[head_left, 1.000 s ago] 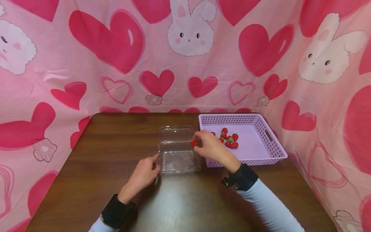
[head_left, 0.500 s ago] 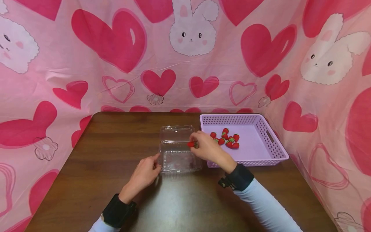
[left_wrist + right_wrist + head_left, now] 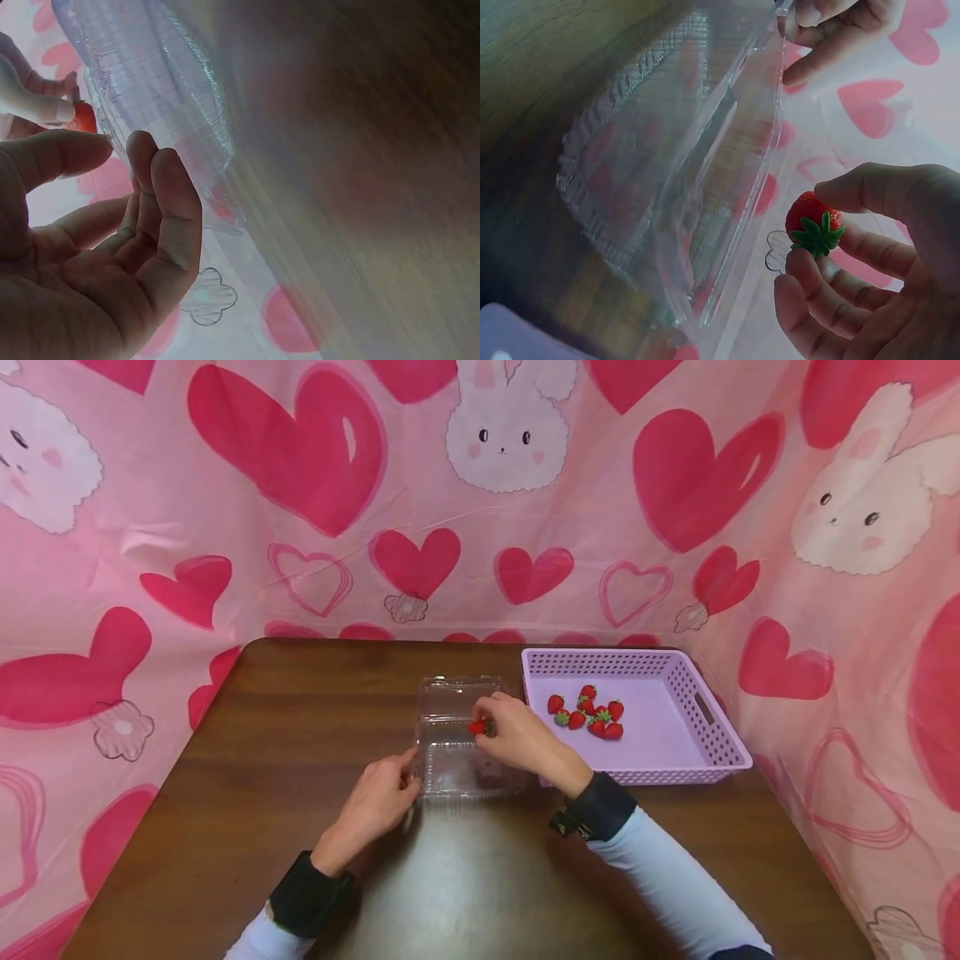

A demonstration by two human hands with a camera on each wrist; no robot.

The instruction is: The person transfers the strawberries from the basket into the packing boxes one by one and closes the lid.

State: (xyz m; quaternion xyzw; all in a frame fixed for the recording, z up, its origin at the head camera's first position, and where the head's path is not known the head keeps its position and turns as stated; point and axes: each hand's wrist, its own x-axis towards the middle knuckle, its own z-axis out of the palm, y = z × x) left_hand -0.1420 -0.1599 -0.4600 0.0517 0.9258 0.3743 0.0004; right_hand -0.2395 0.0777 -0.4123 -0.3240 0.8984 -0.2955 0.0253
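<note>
My right hand [image 3: 521, 739] pinches a red strawberry [image 3: 815, 223] with a green leafy cap between thumb and fingertips. It is held above a clear plastic clamshell box [image 3: 457, 772], whose lid [image 3: 453, 697] lies folded back on the far side. At the box's left rim, my left hand [image 3: 378, 797] pinches the edge between thumb [image 3: 71, 154] and fingers, as the left wrist view shows. Several more strawberries [image 3: 576, 720] lie in the left half of a purple basket [image 3: 641, 777] to the right.
The brown wooden table [image 3: 285, 760] carries the box and basket. A pink cloth [image 3: 315, 485] printed with hearts and rabbits hangs behind and along both sides. The basket's left wall stands close beside the box.
My right hand has moved left with the strawberry, from beside the basket to farther over the clear box. The left hand has stayed at the box's rim.
</note>
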